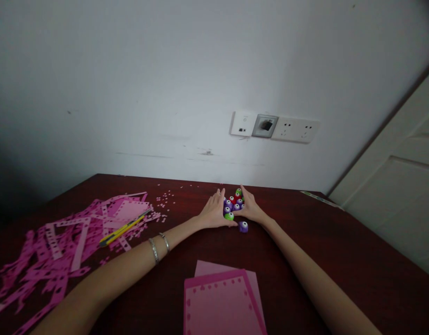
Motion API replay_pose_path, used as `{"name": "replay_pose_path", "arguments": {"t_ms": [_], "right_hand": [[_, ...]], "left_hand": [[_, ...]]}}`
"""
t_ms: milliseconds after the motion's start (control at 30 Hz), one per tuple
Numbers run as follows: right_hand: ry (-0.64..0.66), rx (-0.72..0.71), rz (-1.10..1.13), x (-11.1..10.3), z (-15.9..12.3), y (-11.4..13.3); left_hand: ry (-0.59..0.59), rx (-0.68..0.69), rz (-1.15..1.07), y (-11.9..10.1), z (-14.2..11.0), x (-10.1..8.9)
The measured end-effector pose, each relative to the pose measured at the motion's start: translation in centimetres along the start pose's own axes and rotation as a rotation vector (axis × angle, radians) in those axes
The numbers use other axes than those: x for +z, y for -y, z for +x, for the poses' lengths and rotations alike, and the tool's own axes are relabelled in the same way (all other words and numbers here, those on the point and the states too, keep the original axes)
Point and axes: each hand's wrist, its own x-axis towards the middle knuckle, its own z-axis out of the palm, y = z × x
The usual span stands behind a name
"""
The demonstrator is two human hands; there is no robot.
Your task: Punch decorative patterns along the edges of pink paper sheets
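Along the base of a pale, scuffed wall runs a dark red-brown table; right of centre come the wall plates, sockets among them, and at far right a white panelled door slants in.

Materials now, and from the left it's a tangle of thin pink paper strips, full of punched holes, with a yellow cutter lying slantwise across them and tiny paper scraps sprinkled alongside. Next, the left hand, silvery bracelets on its forearm: fingers extended, thumb held wide, curving round one side of a cluster of small rounded pieces, purple, green and red, each with a white eye-like disc. Nearer us, pink sheets overlap askew, the top one edged with darker shapes. One lone purple piece sits just beside the left thumb tip. And the right hand, fingers and thumb parted, flanks the cluster's other side.

Harder to see: strips run out of frame at left, hands cover some pieces, so firm contact I can't tell, and the bottom edge crops the sheets.
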Motion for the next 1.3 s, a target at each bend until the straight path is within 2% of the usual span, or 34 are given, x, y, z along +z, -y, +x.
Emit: {"name": "replay_pose_path", "arguments": {"t_ms": [367, 633, 733, 800, 900, 933, 1000, 1067, 1133, 1233, 1300], "right_hand": [[-0.023, -0.014, -0.037, 3.1, 5.1, 0.5], [-0.026, 0.0, -0.048, 3.2, 6.1, 1.5], [-0.039, 0.003, -0.047, 1.8, 5.4, 2.2], [-0.062, -0.001, -0.044, 0.1, 4.4, 3.0], [-0.094, -0.021, -0.037, -3.5, 1.6, 4.7], [-0.067, -0.047, -0.024, -4.7, 0.3, 5.5], [0.088, -0.114, 0.059, -6.9, -2.3, 6.9], [0.22, -0.104, 0.076, -8.2, -4.8, 8.1], [0.3, -0.071, 0.049, -8.6, -6.6, 8.6], [0.323, -0.037, 0.015, -7.8, -7.7, 8.3], [0.304, -0.013, 0.006, -7.1, -7.6, 7.6]], "left_hand": [[0.016, -0.034, 0.005, 4.9, 2.7, -1.8], [0.029, 0.044, -0.009, 7.6, 3.0, -2.0], [0.021, 0.028, 0.011, 7.5, 2.9, -2.2], [-0.017, 0.033, 0.017, 6.9, 2.6, -3.0], [-0.189, 0.103, 0.01, 5.3, 1.4, -4.9], [-0.268, 0.131, 0.011, 4.7, 0.8, -5.7], [-0.352, 0.179, 0.017, 3.4, -0.9, -6.9], [-0.305, 0.242, 0.023, 2.0, -2.9, -7.6], [-0.175, 0.315, 0.058, 0.6, -4.9, -7.6], [0.059, 0.402, 0.141, -1.5, -7.0, -6.5], [0.195, 0.435, 0.175, -2.7, -7.4, -5.2]]}}
